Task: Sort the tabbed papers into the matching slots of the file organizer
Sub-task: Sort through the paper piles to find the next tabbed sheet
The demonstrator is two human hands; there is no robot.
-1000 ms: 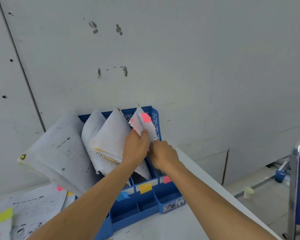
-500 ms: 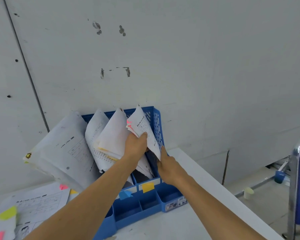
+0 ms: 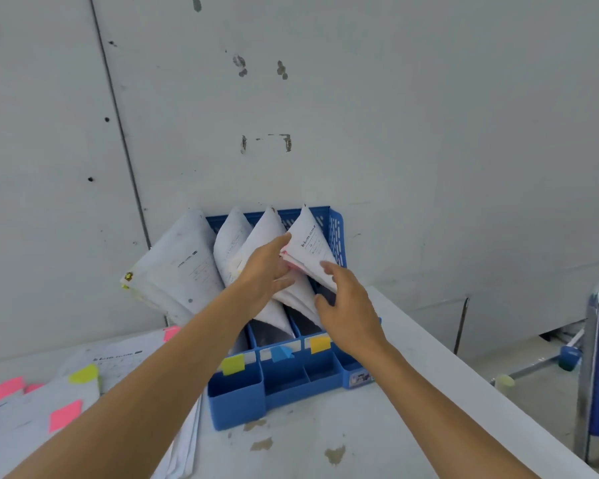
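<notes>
The pink-tabbed paper bundle (image 3: 308, 250) stands tilted in the rightmost slot of the blue perforated plastic file organizer (image 3: 336, 233), long axis leaning up and left, directly ahead of both hands: left hand (image 3: 267, 271) fingers spread against its left edge, right hand (image 3: 346, 305) open just beside its lower right, neither clamped.

both bare forearms reach forward and up from the lower edge of the view. the left hand (image 3: 265, 274) is flat, fingers spread and extended. the right hand (image 3: 348, 311) is loosely open, fingers curled, thumb apart.
</notes>
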